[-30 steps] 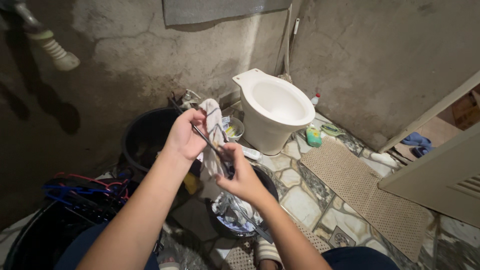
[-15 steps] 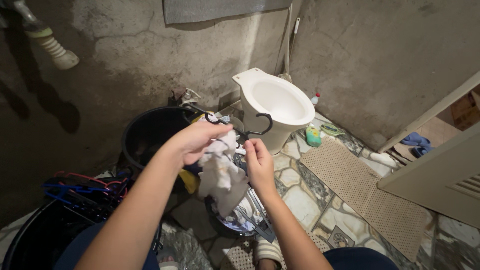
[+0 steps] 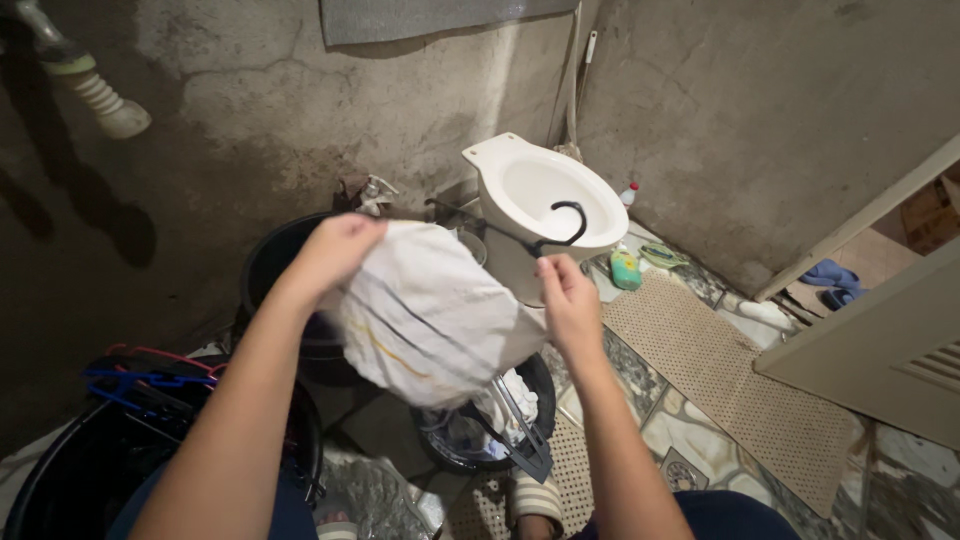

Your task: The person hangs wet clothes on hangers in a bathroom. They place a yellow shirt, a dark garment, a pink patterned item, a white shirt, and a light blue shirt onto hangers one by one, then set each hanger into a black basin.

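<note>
At the far left, a pile of red and blue hangers (image 3: 150,375) lies across the top of a dark bucket (image 3: 60,470). Above it a ribbed hose end (image 3: 100,95) hangs against the rough concrete wall (image 3: 300,110). The person's left hand (image 3: 335,250) has its grip closed on the upper left edge of a white cloth (image 3: 430,315) with thin dark and yellow stripes, holding it up over a large black bin (image 3: 270,270). The cloth is spread wide between both hands and hangs on a black hanger (image 3: 545,228), whose hook curls up in front of the white toilet (image 3: 535,195). The right hand (image 3: 570,300) has its grip closed on the hanger just below the hook, touching the cloth's right edge. Beneath the cloth, a smaller black basin (image 3: 535,385) on the floor holds more pale laundry and a dark hanger. Right of the toilet lie a green bottle (image 3: 626,268) and a beige mat (image 3: 720,375) on the stone floor (image 3: 600,395), with a door (image 3: 880,350) at the far right.
</note>
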